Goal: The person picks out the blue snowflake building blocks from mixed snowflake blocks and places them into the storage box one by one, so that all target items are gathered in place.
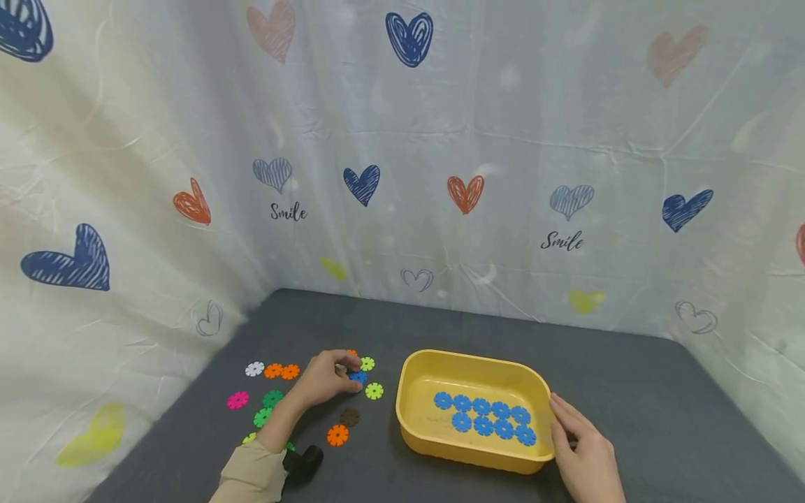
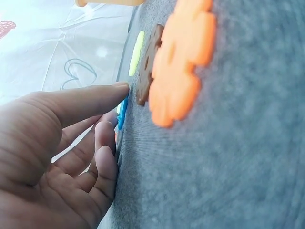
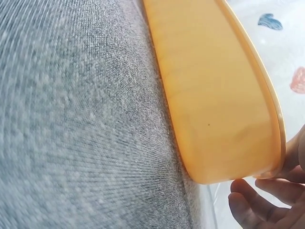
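On the grey table, my left hand (image 1: pixel 323 381) has its thumb and fingers about a blue snowflake disc (image 1: pixel 358 376), pinching it at its edges. The left wrist view catches the disc (image 2: pixel 122 113) edge-on beneath the thumb tip, partly hidden by the fingers. A yellow plastic basin (image 1: pixel 465 457) stands right of that hand. Inside it, several blue snowflake discs (image 1: pixel 481 406) lie flat in two rows. At the basin's right end, my right hand (image 1: pixel 586 447) grips the rim, with fingers against the outer wall in the right wrist view.
Loose discs lie around my left hand: orange (image 1: pixel 337 435), brown (image 1: pixel 349 417), yellow-green (image 1: pixel 374 390), pink (image 1: pixel 237 399), white (image 1: pixel 254 368) and green (image 1: pixel 263 418). A black object (image 1: pixel 305 464) is by the left sleeve. A heart-printed curtain (image 1: pixel 503 140) hangs behind the table.
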The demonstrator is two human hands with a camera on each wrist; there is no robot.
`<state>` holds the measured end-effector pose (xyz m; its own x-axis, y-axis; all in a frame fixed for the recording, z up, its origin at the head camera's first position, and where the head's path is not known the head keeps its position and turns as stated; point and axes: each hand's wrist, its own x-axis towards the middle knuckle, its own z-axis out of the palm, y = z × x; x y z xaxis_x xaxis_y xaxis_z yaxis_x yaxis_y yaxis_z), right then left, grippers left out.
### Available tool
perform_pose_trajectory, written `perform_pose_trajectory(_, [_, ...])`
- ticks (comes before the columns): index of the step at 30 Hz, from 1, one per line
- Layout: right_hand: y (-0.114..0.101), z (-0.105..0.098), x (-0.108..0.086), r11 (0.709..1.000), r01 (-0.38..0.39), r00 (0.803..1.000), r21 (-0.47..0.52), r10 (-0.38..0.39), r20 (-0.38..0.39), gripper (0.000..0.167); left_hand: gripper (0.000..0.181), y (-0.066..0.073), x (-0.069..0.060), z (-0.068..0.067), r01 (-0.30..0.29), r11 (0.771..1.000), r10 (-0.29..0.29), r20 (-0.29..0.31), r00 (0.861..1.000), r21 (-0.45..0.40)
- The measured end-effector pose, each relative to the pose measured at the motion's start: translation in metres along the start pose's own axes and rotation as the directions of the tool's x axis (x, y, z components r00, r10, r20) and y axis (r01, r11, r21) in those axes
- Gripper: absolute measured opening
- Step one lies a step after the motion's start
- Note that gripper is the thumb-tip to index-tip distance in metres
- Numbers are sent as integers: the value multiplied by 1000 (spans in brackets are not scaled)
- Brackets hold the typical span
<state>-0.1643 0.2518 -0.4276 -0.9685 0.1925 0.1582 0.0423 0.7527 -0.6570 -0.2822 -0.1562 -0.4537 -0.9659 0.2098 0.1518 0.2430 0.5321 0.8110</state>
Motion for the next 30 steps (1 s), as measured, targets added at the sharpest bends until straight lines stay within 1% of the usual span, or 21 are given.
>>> perform_pose_trajectory(7, [1,1,-1,1000,-2,1000,-1,2,9,44,37,-2,-1,3,2,1000,-3,13,1000,24])
perform_pose_trajectory(13, [1,1,0,1000,-20,1000,1,20,18,44,39,-1,-2,2,1,1000,-1,13,1000,17])
perform_pose_trajectory(17, [1,1,0,1000,-21,1000,-2,21,17,44,39,-2,-1,1,7,1000,-7,16,1000,27])
perform_pose_trajectory(21, [1,1,-1,1000,4,1000,-7,-4,-6,43,41,-2,0,0,39,998,-39,13,999,45])
perform_pose_trajectory(24, [1,1,-1,1000,26,999,-13,-26,-23,42,41,-3,0,-1,52,997,-52,11,999,54])
perform_pose_trajectory(30, [1,2,-1,999,34,999,-2,-34,-19,42,40,-1,0,-2,41,998,-42,34,999,44])
